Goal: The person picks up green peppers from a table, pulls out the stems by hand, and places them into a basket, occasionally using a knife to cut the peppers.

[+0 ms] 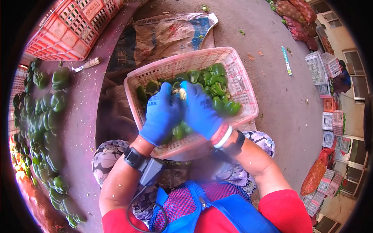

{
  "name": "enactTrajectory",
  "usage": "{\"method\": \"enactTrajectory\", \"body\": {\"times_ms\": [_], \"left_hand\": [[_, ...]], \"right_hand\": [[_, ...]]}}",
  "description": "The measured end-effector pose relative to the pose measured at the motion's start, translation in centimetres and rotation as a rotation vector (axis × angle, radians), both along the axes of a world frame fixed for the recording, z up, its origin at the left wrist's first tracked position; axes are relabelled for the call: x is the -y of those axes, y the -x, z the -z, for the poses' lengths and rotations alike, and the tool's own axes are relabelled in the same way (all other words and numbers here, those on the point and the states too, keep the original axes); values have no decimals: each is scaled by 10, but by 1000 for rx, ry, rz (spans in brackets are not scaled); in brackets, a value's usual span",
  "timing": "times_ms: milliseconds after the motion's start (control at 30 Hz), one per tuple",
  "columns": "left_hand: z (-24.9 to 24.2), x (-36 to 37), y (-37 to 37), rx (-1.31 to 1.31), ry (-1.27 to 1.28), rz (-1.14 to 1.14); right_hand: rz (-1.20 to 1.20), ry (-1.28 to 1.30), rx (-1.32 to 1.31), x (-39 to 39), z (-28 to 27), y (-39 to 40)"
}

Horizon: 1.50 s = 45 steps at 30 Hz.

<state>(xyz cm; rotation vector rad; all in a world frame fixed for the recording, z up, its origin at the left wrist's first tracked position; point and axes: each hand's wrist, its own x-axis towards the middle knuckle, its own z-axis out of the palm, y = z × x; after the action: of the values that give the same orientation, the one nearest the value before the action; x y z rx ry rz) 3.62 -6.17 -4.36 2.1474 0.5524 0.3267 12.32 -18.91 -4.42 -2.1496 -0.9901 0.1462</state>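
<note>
My left hand [161, 112] and my right hand [200, 108], both in blue gloves, meet over a pink plastic crate [244, 83] between my knees. Their fingers are closed around a green bell pepper [178, 92], which they mostly cover; a pale, seedy part shows between the thumbs. Below and around the hands, the crate holds many green pepper pieces [217, 79], some split or hollow.
Whole green peppers [46, 116] are heaped at left. A wooden-handled knife [88, 64] lies near them, below a large red crate [74, 29]. Beyond my crate a printed sack [167, 37] lies flat. Filled mesh sacks [297, 19] and stacked crates [328, 120] line the right side.
</note>
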Motion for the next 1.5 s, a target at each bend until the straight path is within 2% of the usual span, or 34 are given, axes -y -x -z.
{"method": "enactTrajectory", "body": {"times_ms": [33, 67, 100, 133, 167, 200, 267, 300, 400, 433, 500, 567, 667, 700, 800, 833, 933, 1000, 1067, 1100, 1167, 1200, 1233, 1267, 1300, 1333, 1400, 1433, 1500], "left_hand": [[-7, 0, -1, 134, -207, -25], [-8, -7, -2, 76, -179, -13], [-7, -17, -1, 16, -150, 0], [-6, -29, 2, -46, -120, 13], [-3, -40, 5, 92, -179, 164], [-1, -43, 6, 129, 103, 224], [-14, -43, 3, 199, 667, 353], [-26, -41, 5, 108, 918, 411], [-45, -39, 11, -80, 1040, 392], [-41, -38, 9, -73, 1103, 386], [-32, -32, 11, -52, 1083, 359], [-32, -23, 13, -55, 1005, 259], [-37, -33, 13, -235, 1014, 155], [-37, -35, 14, -216, 979, 167], [-44, -27, 15, -234, 907, 168], [-37, -23, 15, -141, 919, 183], [-30, -27, 20, -94, 1067, 193], [-40, -30, 18, 11, 1201, 205], [-47, -35, 18, 92, 1251, 241], [-47, -41, 22, 112, 1225, 256], [-74, -52, 54, 220, 1120, 208], [-96, -61, 77, 225, 1116, 198], [-122, -70, 109, 215, 1061, 95], [-142, -74, 139, 206, 1012, -2], [-154, -80, 175, 199, 957, -96], [-160, -86, 224, 166, 884, -207], [-160, -85, 328, 6, 778, -429], [-169, -72, 369, -367, 558, -552], [-142, -48, 460, -672, 644, -517]], "right_hand": [[52, -31, -88, 0, 6, -10], [104, -65, -173, -3, 4, -22], [147, -99, -702, 5, -3, -40], [87, -293, -1149, 11, -12, -51], [-34, -331, -1337, 16, -10, -62], [-164, -367, -1523, 16, -8, -70], [-215, -318, -1613, 10, -23, -61], [-235, -291, -1661, 10, -28, -54], [-218, -233, -1554, 1, -32, -40], [-152, -237, -1558, -1, -27, -37], [-227, -218, -1289, -2, -13, -36], [-100, -98, -1408, -4, -28, -33], [25, 171, -718, -12, -30, -26], [-116, -52, -470, -10, -36, -22], [-321, -64, -278, -10, -39, -19], [-281, 51, -365, -12, -40, -18], [-263, -250, -563, -16, -14, -28], [-165, -384, -1083, -12, -12, -38], [-222, -339, -907, -6, -26, -46], [-324, -245, -477, -2, -39, -49], [-302, 14, -394, -9, -67, -45], [-204, 234, -722, -9, -70, -47], [-413, 239, -197, 4, -20, -63], [-386, 569, 56, 8, -20, -61], [-298, 673, 194, 16, -7, -56], [-279, 720, 242, 19, 6, -56], [-397, 627, 156, 11, -4, -47], [-447, 564, 101, 8, -3, -45], [-516, 499, 33, 4, -9, -36]]}}
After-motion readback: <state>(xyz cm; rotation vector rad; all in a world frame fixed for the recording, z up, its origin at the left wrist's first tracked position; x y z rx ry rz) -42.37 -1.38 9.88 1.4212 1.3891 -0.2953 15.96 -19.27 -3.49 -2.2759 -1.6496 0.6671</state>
